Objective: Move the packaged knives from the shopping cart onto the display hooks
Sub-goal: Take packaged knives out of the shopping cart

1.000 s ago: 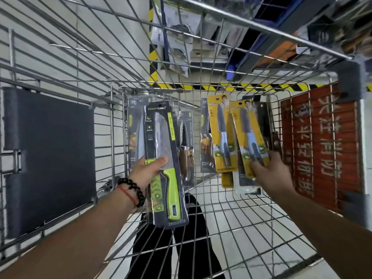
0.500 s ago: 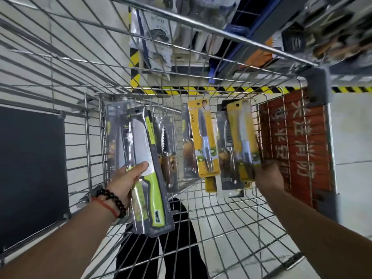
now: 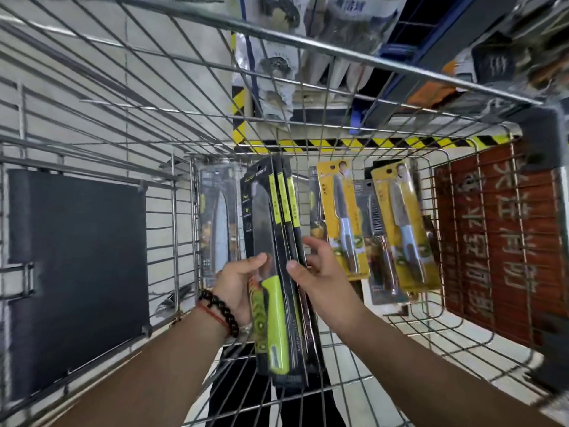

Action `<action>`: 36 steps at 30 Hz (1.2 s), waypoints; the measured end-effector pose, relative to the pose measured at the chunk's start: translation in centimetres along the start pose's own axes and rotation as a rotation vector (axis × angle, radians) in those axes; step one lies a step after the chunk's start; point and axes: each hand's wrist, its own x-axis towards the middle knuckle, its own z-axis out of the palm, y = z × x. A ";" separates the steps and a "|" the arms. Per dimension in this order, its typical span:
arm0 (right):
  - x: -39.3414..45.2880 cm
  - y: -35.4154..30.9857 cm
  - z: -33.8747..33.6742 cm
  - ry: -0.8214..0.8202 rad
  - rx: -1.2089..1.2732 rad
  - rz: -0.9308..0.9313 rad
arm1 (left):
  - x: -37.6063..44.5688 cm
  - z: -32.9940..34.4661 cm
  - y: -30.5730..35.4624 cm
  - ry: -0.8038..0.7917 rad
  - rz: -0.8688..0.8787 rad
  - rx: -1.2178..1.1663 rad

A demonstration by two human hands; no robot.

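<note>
Packaged knives (image 3: 277,272) inside wire cart (image 3: 172,229)

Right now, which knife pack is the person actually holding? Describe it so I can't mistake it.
Start at the wire shopping cart and look to the middle of its basket, between the two forearms. The left hand grips a stack of black knife packs, and the right hand holds the stack's right edge. Unlike the yellow packs leaning behind, the front pack shows a lime-green handle.
</note>
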 end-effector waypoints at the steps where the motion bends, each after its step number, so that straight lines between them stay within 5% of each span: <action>1: 0.1 0.1 0.2 0.025 0.003 -0.016 | -0.1 0.1 0.2 -0.007 0.001 -0.015; 12: -0.1 1.3 1.5 0.105 0.088 -0.042 | 0.0 -0.1 0.4 -0.005 0.022 -0.082; 19: -0.2 0.9 1.7 0.141 0.066 -0.062 | -0.1 0.1 1.2 0.072 0.200 -0.153; 25: -0.3 0.4 1.7 0.136 0.098 -0.063 | -0.7 -0.1 2.2 0.192 0.086 -0.170; 36: -0.2 0.8 2.0 0.134 0.140 -0.058 | -0.6 -1.5 1.7 0.146 0.020 -0.121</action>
